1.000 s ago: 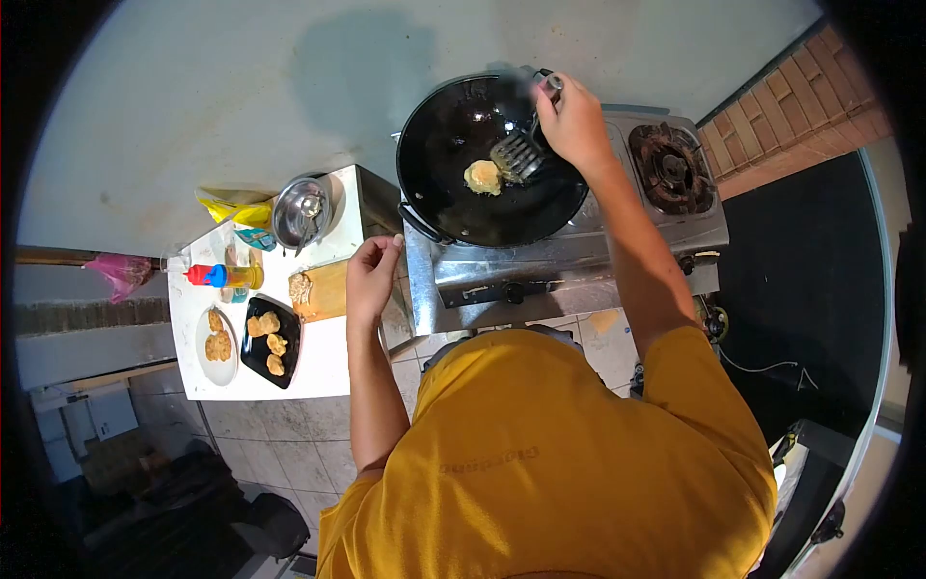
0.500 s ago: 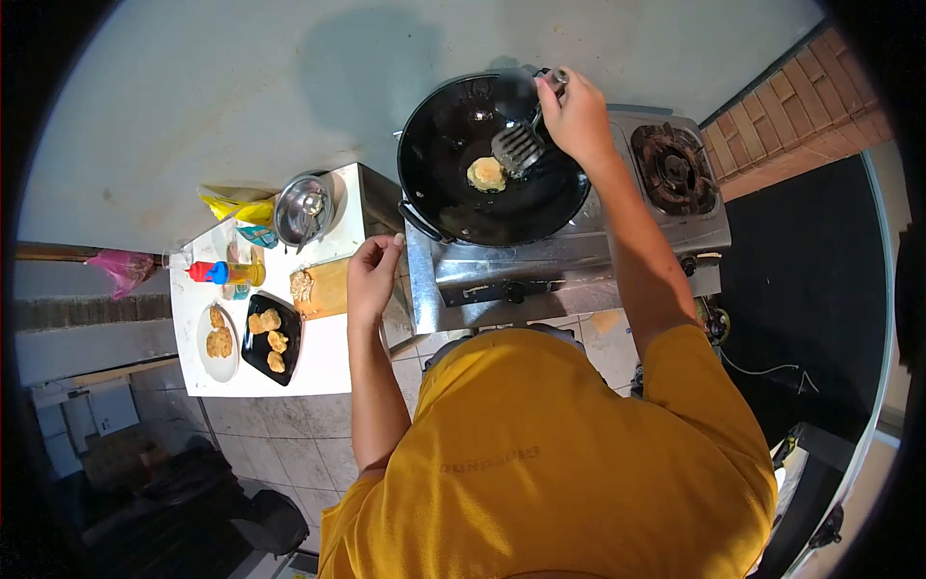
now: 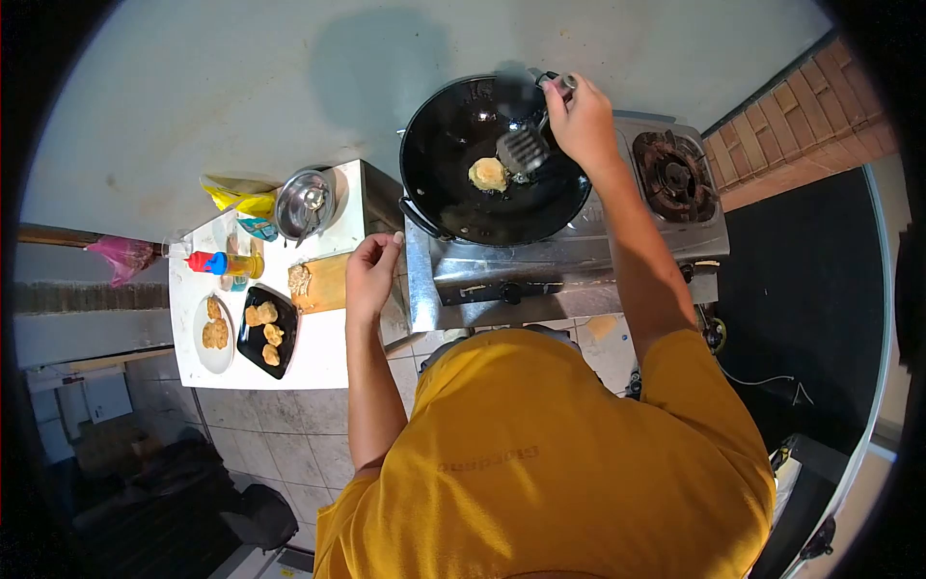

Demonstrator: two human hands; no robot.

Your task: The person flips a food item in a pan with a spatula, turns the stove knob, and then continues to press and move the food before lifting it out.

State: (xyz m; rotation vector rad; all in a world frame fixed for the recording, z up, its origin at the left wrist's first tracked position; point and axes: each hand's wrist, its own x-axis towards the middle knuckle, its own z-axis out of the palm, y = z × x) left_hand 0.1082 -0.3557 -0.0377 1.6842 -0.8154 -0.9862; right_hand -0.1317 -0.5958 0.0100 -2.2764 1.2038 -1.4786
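My right hand [image 3: 584, 121] is closed round the handle of a slotted spatula [image 3: 524, 151], its blade low inside a large black wok [image 3: 453, 207]. Beside the blade, a round pale-golden fritter [image 3: 488, 175] lies in the bottom of the wok, apparently in a little oil. My left hand [image 3: 371, 275] hangs left of the stove's front edge, just below the wok's near handle [image 3: 422, 220] and apart from it. Its fingers are curled in with the thumb against them, and no object shows there.
The wok sits on a steel stove [image 3: 569, 270] with a second burner [image 3: 674, 175] at right. On a white table [image 3: 323, 357] at left are a steel bowl [image 3: 305, 205], a cutting board [image 3: 331, 283], squeeze bottles [image 3: 224, 263], a black plate [image 3: 253, 344] and a white plate [image 3: 214, 362] with fried pieces.
The spatula blade has shifted very slightly right, away from the fritter, with my right hand. My left hand and the fritter stay about where they were.
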